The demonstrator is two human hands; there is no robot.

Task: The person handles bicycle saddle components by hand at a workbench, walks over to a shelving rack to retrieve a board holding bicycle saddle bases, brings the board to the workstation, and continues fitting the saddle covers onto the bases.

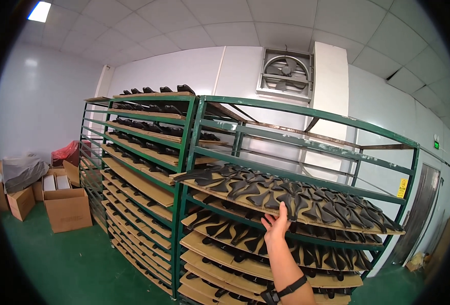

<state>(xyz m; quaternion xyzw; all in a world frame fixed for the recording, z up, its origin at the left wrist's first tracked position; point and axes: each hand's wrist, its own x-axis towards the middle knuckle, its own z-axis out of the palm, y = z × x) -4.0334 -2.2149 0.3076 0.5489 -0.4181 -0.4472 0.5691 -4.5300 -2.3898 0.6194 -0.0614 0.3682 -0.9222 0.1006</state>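
Observation:
My right hand (276, 223) is at the front edge of a cardboard sheet (258, 205) on the nearer green rack. Its thumb is up over the edge, while the other fingers curl below it, partly hidden. Spread over this sheet are many black pieces shaped like bicycle saddles (329, 212), close together and partly overlapping. One black piece (287, 199) lies right beside the thumb. A black strap with a small block (285, 291) is around my right forearm. My left hand is out of view.
More cardboard sheets (214, 252) with black pieces fill the lower levels of the nearer green rack (306, 115). A second loaded rack (184, 147) adjoins it on the left. Cardboard boxes (68, 211) stand on the green floor at far left. A wall fan (287, 71) is behind.

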